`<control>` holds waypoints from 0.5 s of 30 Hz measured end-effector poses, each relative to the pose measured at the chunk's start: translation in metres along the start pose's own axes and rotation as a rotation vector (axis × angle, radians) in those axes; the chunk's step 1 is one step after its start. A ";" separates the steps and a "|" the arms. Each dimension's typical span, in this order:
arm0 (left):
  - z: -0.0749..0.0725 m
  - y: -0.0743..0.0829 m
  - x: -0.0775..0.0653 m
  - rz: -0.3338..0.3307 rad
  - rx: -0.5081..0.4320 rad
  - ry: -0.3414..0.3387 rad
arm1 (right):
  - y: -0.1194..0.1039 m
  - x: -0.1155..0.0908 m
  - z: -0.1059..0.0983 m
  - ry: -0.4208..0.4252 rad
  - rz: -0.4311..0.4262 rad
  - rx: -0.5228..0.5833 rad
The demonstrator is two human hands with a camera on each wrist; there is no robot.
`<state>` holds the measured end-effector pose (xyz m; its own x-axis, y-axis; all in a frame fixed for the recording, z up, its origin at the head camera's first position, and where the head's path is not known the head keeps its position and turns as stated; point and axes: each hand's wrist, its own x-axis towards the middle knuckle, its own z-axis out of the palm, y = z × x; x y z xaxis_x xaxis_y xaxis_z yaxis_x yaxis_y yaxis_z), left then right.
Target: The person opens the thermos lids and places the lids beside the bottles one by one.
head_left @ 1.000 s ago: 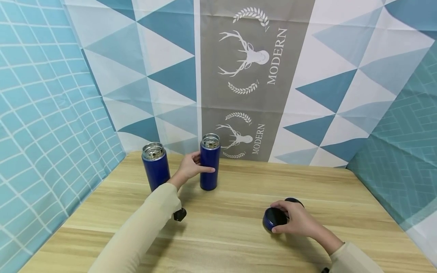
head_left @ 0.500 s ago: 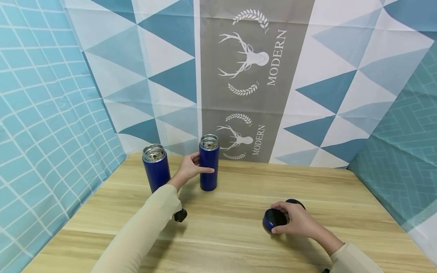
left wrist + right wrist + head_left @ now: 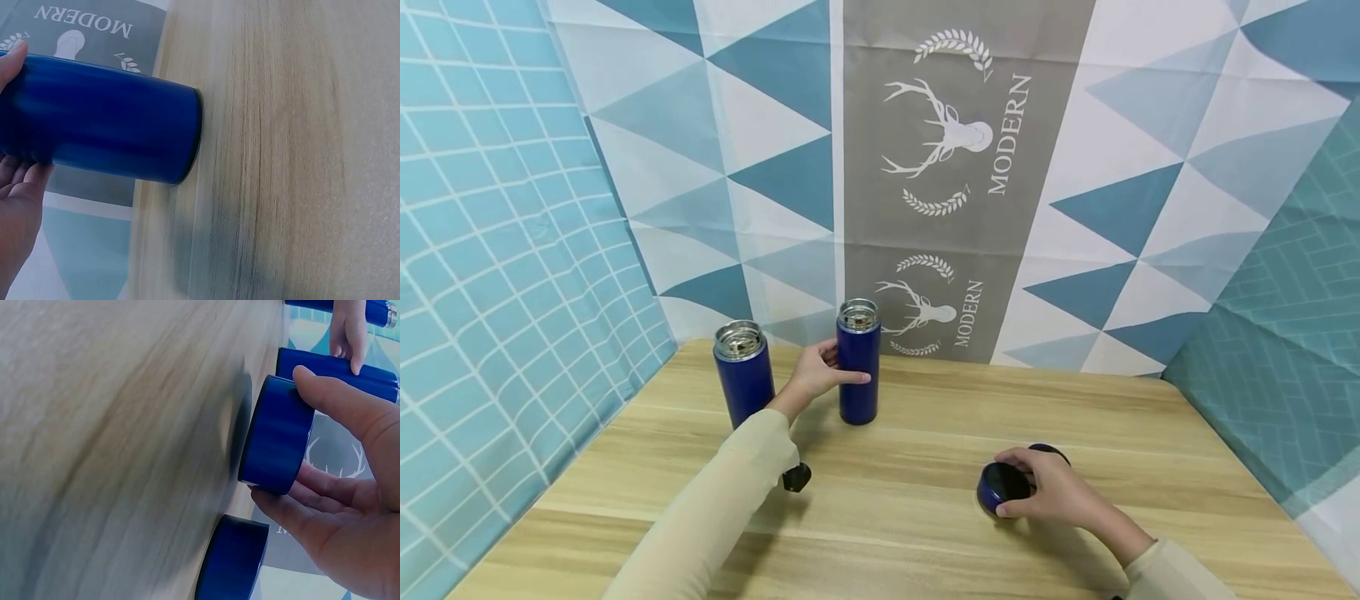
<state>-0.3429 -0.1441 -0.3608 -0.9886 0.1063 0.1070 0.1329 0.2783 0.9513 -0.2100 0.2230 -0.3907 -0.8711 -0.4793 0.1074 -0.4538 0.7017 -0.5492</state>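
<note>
My left hand [image 3: 814,372] grips a slim blue thermos bottle [image 3: 860,379] by its side, the thumb laid across the front. The bottle stands upright on the table, its silver threaded mouth uncovered at the top. In the left wrist view its dark base [image 3: 195,137] is at the wood. At the right, my right hand [image 3: 1056,493] pinches a round blue lid [image 3: 278,434] with a black top between thumb and fingers, close over the table. A second blue lid [image 3: 231,559] sits just beyond it, partly hidden by the hand in the head view.
Another blue thermos bottle [image 3: 747,387], also uncapped, stands left of my left forearm, which hides its lower part. The wooden table [image 3: 910,533] meets a patterned cloth backdrop [image 3: 925,200] behind, with blue tiled cloth [image 3: 512,275] on the left side.
The head view has tilted up slightly, so the scene sits a little lower. Both hands keep their holds on the bottle and the lid without visible movement.
</note>
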 end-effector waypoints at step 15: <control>0.002 -0.001 0.003 0.013 0.035 0.014 | 0.002 0.001 0.002 0.017 -0.002 -0.017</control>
<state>-0.3458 -0.1418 -0.3623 -0.9876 0.0965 0.1237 0.1480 0.3106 0.9390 -0.2113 0.2230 -0.3931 -0.8732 -0.4718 0.1224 -0.4585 0.7098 -0.5348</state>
